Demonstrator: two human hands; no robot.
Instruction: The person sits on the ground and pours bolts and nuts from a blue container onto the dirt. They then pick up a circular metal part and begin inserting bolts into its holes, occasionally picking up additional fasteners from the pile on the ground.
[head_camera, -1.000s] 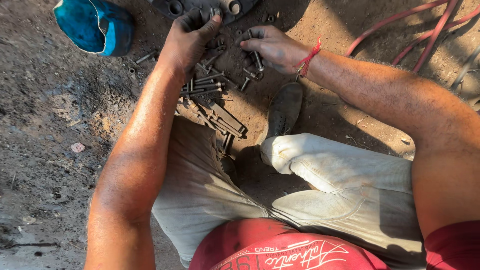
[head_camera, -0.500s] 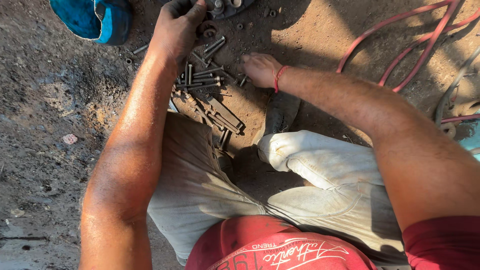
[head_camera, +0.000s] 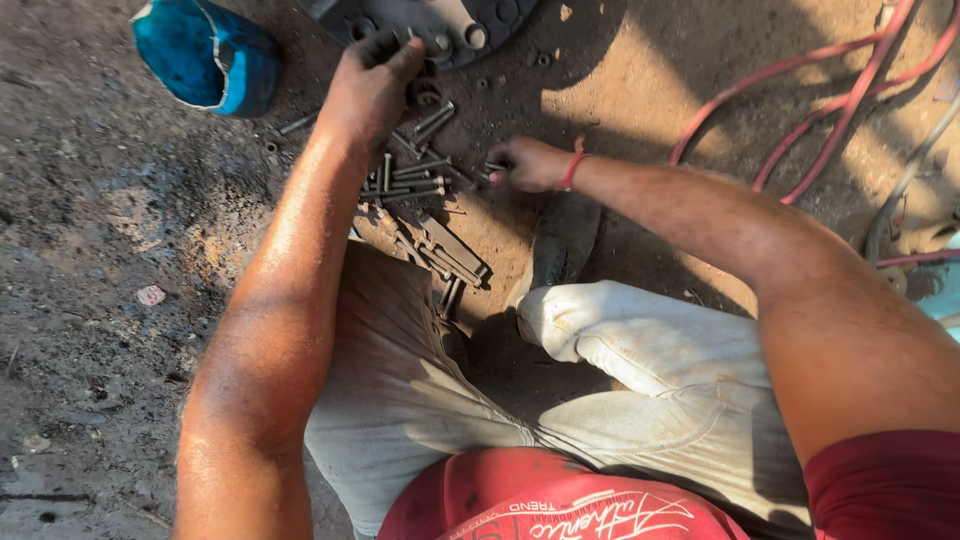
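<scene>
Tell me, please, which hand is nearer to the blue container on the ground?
Left. The left hand reaches just right of the blue container; the right hand rests farther right, beyond the bolts.

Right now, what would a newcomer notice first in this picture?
The two bare arms reaching over a pile of bolts on the dirt: the left hand at the dark metal disc up top, the right hand at the pile's edge. A blue container lies top left, red hoses right.
</scene>
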